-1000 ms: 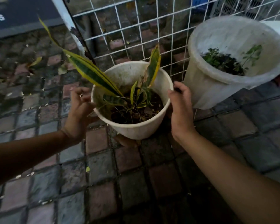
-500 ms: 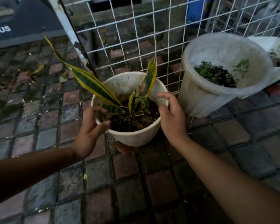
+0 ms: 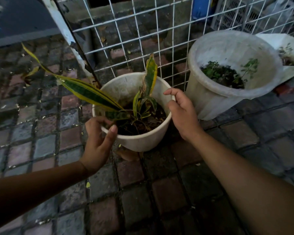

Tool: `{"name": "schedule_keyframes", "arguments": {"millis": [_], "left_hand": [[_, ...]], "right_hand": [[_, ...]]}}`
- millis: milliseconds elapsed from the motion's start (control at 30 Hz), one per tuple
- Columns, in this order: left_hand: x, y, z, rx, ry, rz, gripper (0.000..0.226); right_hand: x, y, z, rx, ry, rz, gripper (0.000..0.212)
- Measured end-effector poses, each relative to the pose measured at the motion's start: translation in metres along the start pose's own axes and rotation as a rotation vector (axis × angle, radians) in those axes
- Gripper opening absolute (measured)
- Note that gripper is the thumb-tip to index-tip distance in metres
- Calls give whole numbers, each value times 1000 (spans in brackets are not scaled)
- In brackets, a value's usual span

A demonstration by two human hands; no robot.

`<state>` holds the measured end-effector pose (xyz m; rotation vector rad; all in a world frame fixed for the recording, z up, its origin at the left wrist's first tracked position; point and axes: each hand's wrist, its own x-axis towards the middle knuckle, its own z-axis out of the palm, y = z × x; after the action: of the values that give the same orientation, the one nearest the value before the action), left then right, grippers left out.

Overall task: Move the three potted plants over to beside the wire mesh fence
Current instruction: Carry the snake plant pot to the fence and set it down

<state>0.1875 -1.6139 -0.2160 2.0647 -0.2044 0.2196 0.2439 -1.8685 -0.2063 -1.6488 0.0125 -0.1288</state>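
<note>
We are at the placing step with the small white pot (image 3: 134, 141), which carries a plant with long striped leaves (image 3: 90, 94); it stands on the brick paving (image 3: 129, 172) just beside the wire fence (image 3: 143, 31), its far rim close to the mesh, though we cannot tell if it touches; our left hand (image 3: 98, 145) is at the near left rim, the thumb laid over the edge and the other fingers curled at the outside wall, so it looks like a light pinch on the rim; our right hand (image 3: 182, 114) is at the right rim with fingers loosely bent, and we cannot tell if it really grips or only rests there; to the right a bigger white bucket (image 3: 210, 102) with small green plants is standing near the fence, and behind it the corner of a third white container (image 3: 278, 39) is partly visible at the edge of the view; we judge that this pot is more or less in its place and the task is near its end; the next move, in our opinion, calls for letting both hands go gently, so the pot does not tip and the long leaf is not bent, and then checking that all three stand along the mesh
</note>
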Motion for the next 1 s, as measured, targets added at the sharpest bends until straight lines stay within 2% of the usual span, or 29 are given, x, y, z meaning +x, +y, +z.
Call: {"name": "schedule_keyframes", "arguments": {"millis": [167, 267, 367, 467, 600, 733, 767, 867, 1000], "left_hand": [[0, 8, -7, -52, -71, -67, 6], [-1, 9, -5, 10, -40, -56, 31], [-2, 12, -2, 11, -34, -93, 20], [-2, 13, -4, 13, -42, -84, 31], [-6, 14, -6, 33, -86, -82, 33], [-15, 10, -7, 59, -109, -13, 43], [-16, 9, -7, 71, -113, -3, 42], [-16, 4, -3, 85, -108, 3, 13], [-19, -1, -1, 106, -75, 12, 18]], "right_hand": [[13, 3, -4, -18, -33, 37, 35], [21, 1, -7, -14, -54, 63, 34], [27, -4, -9, -48, -72, 62, 31], [21, -4, -4, -18, -43, 22, 31], [-7, 8, 6, 81, -50, -92, 51], [-27, 24, 11, 80, -34, -195, 55], [-28, 25, 11, 54, -39, -207, 55], [-25, 25, 7, 12, -60, -176, 55], [-24, 18, 3, -7, -68, -160, 50]]}}
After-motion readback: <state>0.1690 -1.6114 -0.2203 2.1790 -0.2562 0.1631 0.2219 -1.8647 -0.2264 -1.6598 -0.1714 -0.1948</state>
